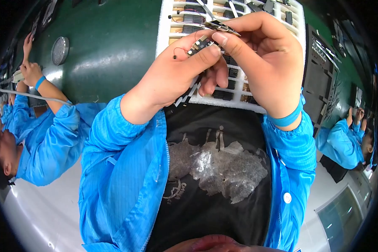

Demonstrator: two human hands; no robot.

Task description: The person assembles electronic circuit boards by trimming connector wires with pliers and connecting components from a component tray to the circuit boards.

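Over the white foam tray [235, 105], my left hand [168, 75] pinches a small dark circuit board [200, 44] between thumb and fingers. A thin red wire [180, 49] curls out beside it and ends in a tiny black part [174, 57]. My right hand [277, 67], with a blue band at the wrist, grips a thin dark piece with a metallic edge [222, 27] between thumb and forefinger. The two pieces meet or overlap at my fingertips; whether they are joined I cannot tell. Pale and dark strips [185, 97] show below my left hand.
Rows of dark modules fill the tray's slots. To its right stands a dark tray [317, 80] with strips. A round metallic dish [60, 50] lies on the green table [113, 42] at left. Co-workers in blue sit left [50, 138] and right [342, 140]; a grey cable [33, 95] runs at left.
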